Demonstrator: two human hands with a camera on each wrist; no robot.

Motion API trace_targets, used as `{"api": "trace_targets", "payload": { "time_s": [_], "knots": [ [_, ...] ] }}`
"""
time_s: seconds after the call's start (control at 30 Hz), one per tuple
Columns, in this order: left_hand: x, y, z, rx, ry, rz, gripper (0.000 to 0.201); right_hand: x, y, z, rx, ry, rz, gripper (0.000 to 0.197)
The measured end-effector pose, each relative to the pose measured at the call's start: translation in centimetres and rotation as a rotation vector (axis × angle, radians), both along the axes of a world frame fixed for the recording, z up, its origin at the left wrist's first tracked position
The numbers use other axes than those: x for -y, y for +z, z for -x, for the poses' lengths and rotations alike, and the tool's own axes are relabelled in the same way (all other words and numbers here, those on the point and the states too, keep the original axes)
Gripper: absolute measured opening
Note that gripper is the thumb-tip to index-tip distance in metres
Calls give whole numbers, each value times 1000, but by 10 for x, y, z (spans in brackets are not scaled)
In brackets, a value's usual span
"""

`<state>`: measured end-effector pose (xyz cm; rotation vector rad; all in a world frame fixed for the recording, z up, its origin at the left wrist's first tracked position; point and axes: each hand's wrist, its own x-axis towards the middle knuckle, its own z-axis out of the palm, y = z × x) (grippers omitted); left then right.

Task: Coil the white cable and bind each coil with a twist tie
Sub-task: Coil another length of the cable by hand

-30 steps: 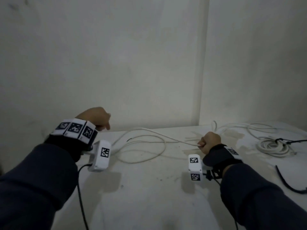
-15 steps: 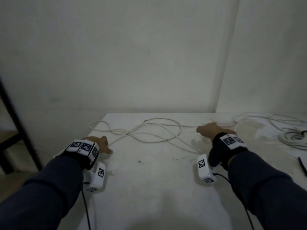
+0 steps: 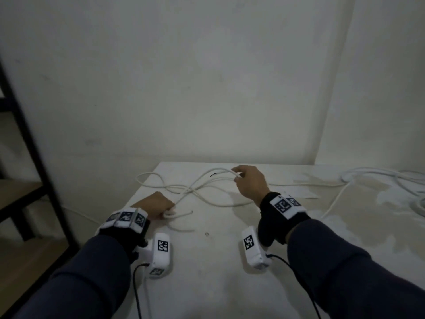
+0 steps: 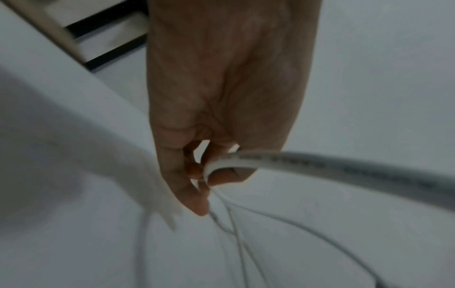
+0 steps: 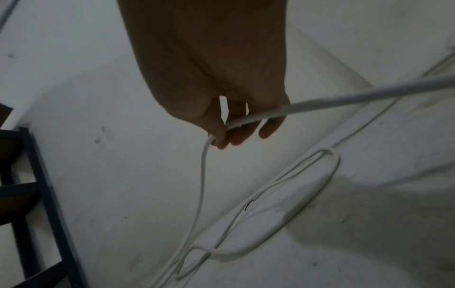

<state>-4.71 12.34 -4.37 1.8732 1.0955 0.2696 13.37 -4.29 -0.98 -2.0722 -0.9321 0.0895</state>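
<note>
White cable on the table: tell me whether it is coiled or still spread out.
Spread out. The white cable lies in loose crossing loops on the table; the left hand and right hand each grip a strand.

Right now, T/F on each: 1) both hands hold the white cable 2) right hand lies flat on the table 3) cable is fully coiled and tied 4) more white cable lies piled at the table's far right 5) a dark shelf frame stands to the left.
1. Both hands hold the white cable. True: the left hand grips it and the right hand pinches it.
2. The right hand lies flat on the table. False: it is raised, fingers curled on the cable.
3. The cable is fully coiled and tied. False: it sprawls in loose loops.
4. More cable lies at the far right. True.
5. A dark shelf frame stands left. True.
</note>
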Motion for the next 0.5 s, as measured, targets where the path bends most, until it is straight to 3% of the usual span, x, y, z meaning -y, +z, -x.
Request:
{"api": "trace_targets", "payload": {
  "time_s": [0.07, 0.13, 0.23, 0.33, 0.4, 0.5],
  "knots": [
    [-1, 10, 6, 451, 124, 346, 21, 4, 0, -9, -45, -89, -160, 29],
    [-6, 20, 6, 779, 217, 620, 29, 8, 4, -18, -25, -156, -206, 30],
    [3, 33, -10, 1095, 220, 879, 30, 11, 17, -15, 102, -234, -72, 38],
    [24, 35, -31, 1364, 272, 1044, 32, 16, 19, 5, 96, -102, -272, 36],
    [34, 28, -43, 1482, 312, 1111, 34, 20, 8, 19, -62, -33, -295, 28],
    [48, 9, -54, 1539, 317, 1187, 41, 27, -11, 34, -549, 28, -211, 31]
  ]
}}
